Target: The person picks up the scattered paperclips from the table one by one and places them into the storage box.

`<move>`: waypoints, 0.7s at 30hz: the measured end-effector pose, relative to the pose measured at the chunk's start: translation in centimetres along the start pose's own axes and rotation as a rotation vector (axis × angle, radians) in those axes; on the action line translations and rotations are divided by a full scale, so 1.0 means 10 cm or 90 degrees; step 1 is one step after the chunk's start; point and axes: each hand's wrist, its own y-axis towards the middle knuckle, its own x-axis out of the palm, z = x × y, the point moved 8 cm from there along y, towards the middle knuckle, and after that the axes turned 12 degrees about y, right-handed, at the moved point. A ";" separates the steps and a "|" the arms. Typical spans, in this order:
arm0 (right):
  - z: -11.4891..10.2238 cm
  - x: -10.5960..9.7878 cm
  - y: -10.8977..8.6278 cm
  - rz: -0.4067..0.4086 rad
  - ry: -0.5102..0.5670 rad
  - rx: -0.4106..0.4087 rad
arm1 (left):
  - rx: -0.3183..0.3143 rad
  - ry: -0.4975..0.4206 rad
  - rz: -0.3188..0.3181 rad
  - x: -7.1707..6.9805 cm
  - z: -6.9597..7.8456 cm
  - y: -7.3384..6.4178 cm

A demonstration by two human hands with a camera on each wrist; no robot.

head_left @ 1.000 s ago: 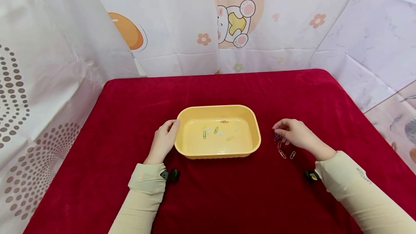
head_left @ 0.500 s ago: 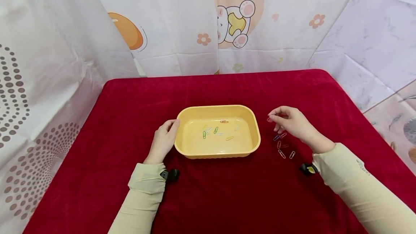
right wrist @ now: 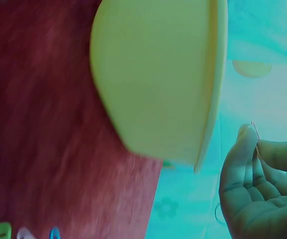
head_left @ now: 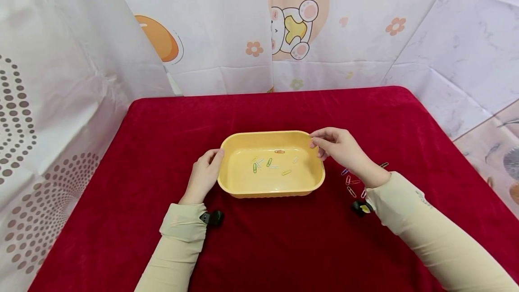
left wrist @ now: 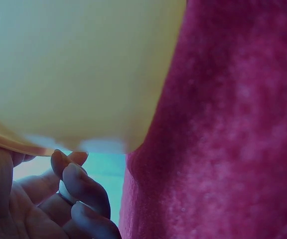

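Note:
A yellow plastic tray (head_left: pixel 267 186) sits in the middle of the table, with several coloured paper clips, including a green paper clip (head_left: pixel 255 168), spread over its floor. My left hand (head_left: pixel 204 175) grips the left rim, thumb on the rim and fingers outside; in the left wrist view curled fingers (left wrist: pixel 86 186) show by the tray wall. Over the tray's right back corner, my right hand (head_left: pixel 338 148) pinches a small reddish paper clip (right wrist: pixel 255 130) between thumb and finger. The clip is mostly hidden by the fingertips.
Right of the tray, partly under my right forearm, lie several loose paper clips, among them a blue paper clip (head_left: pixel 345 171) and a yellowish paper clip (head_left: pixel 351 192). Red cloth (head_left: pixel 284 247) covers the table. Printed curtains (head_left: pixel 227 26) hang behind it.
My right hand has lifted a reddish paper clip off the cloth and carried it left to the tray's right edge. My left hand and the tray have stayed in place.

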 end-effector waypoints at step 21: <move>0.06 0.82 0.15 -0.073 0.196 0.033 | 0.003 -0.007 -0.003 0.01 -0.02 0.02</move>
